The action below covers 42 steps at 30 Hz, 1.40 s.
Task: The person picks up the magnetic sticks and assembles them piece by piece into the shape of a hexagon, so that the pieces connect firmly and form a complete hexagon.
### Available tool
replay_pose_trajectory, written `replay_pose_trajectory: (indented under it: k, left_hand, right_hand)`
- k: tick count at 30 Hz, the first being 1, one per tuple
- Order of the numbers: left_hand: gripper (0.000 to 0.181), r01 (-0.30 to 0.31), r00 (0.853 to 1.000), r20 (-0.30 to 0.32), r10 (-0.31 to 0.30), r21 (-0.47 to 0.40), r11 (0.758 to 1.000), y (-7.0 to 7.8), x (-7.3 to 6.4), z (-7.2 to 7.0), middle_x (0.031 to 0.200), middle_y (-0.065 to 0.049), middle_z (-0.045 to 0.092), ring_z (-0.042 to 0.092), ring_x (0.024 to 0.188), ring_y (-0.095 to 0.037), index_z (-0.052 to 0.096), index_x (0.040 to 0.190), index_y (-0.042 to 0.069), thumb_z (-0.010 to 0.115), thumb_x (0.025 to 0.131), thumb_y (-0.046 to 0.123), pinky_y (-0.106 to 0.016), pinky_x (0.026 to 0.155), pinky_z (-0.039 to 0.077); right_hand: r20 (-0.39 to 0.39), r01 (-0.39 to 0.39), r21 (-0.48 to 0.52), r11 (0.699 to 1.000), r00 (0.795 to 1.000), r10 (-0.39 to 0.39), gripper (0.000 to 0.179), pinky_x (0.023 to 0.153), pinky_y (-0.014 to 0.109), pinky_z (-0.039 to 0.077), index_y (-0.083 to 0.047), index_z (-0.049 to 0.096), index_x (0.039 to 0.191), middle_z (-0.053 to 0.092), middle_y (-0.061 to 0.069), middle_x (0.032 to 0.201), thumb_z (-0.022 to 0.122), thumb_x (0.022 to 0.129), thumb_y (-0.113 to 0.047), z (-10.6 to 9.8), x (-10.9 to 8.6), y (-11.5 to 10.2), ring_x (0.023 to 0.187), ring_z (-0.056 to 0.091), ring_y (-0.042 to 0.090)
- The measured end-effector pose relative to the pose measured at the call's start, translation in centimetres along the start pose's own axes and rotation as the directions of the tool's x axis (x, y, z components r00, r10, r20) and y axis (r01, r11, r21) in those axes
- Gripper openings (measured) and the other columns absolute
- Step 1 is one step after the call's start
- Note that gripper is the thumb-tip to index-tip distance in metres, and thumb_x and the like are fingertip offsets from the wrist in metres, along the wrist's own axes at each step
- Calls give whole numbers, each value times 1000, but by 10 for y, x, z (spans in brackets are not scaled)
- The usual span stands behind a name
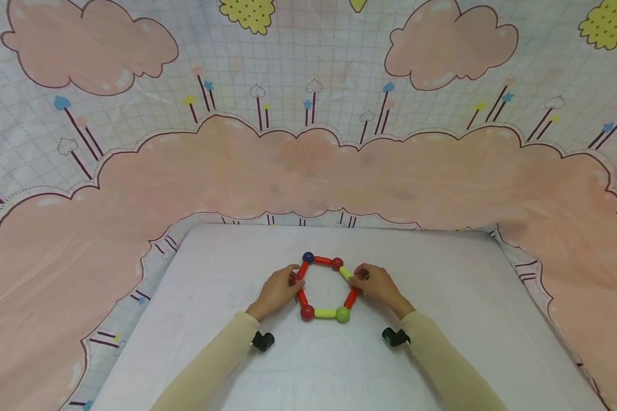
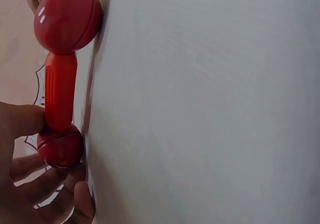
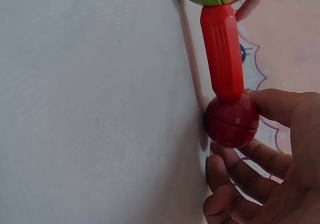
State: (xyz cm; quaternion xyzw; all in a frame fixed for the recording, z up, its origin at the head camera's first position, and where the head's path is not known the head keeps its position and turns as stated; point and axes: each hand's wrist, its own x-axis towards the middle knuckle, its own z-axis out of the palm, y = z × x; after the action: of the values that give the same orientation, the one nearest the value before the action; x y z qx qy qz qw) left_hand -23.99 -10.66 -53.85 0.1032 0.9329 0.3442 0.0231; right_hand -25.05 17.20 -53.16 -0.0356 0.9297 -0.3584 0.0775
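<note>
A six-sided ring of coloured rods and balls, the look of a magnetic building set, lies on the white tabletop. Its blue ball (image 1: 308, 258) and a red ball (image 1: 337, 263) are at the far side; another red ball (image 1: 307, 312) and a green ball (image 1: 343, 314) form the near side, joined by a yellow-green rod (image 1: 325, 313). At the left corner my left hand (image 1: 277, 288) holds a red ball (image 2: 61, 149) between thumb and fingers, at the end of a red rod (image 2: 60, 92). Opposite, my right hand (image 1: 381, 285) grips the right corner's red ball (image 3: 231, 121), below a red rod (image 3: 222, 54).
The white tabletop (image 1: 236, 251) stretches around the ring. A patterned cloth (image 1: 339, 171) with pink clouds hangs behind and to both sides. Dark wrist cameras (image 1: 263, 341) stick out beside the beige sleeves (image 1: 211, 359).
</note>
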Motion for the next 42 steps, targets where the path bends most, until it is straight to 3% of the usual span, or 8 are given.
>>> replay_pose_trajectory:
  k: [4, 11, 21, 35, 42]
  left_hand:
    - [48, 11, 1000, 7, -11, -13, 1000, 1, 1, 1, 102, -8, 67, 54, 80, -16, 58, 134, 7, 69, 91, 25, -28, 66, 45]
    - [47, 11, 999, 34, -10, -29, 1000, 1, 2, 1, 102, -7, 66, 53, 77, -15, 59, 135, 9, 69, 91, 24, -25, 63, 43]
    - [45, 1, 999, 50, 1, -38, 999, 1, 1, -2, 103, -7, 66, 54, 81, -16, 60, 133, 11, 69, 91, 23, -25, 66, 46]
    - [43, 11, 997, 72, -7, -50, 999, -1, -3, -3, 103, -6, 64, 54, 82, -16, 62, 132, 12, 70, 90, 21, -27, 68, 47]
    - [42, 8, 998, 69, -3, -66, 998, 0, -4, -3, 104, -7, 65, 54, 84, -17, 62, 131, 11, 69, 91, 20, -29, 73, 48]
  right_hand:
    - [-6, -15, -9, 1000, 1000, 15, 28, 65, 25, 48, -10, 70, 106, 65, 2, 88, 71, 88, -31, 6, 4, -2, 78, 56, 16]
    - [-16, -35, -47, 998, 999, 34, 28, 60, 24, 44, -8, 71, 102, 63, 3, 82, 71, 88, -33, 11, 6, -2, 72, 54, 16]
    - [-32, -48, -13, 999, 998, 48, 29, 56, 23, 42, -5, 72, 104, 63, 4, 78, 71, 89, -29, 10, 5, -4, 66, 54, 15]
    - [-121, -66, -24, 998, 991, 63, 27, 54, 24, 39, -5, 73, 98, 63, 2, 73, 69, 89, -30, 14, 7, -1, 63, 53, 14]
    - [-113, -49, -14, 999, 992, 47, 31, 59, 25, 43, -5, 70, 107, 66, 5, 83, 70, 89, -31, 10, 3, -1, 69, 55, 15]
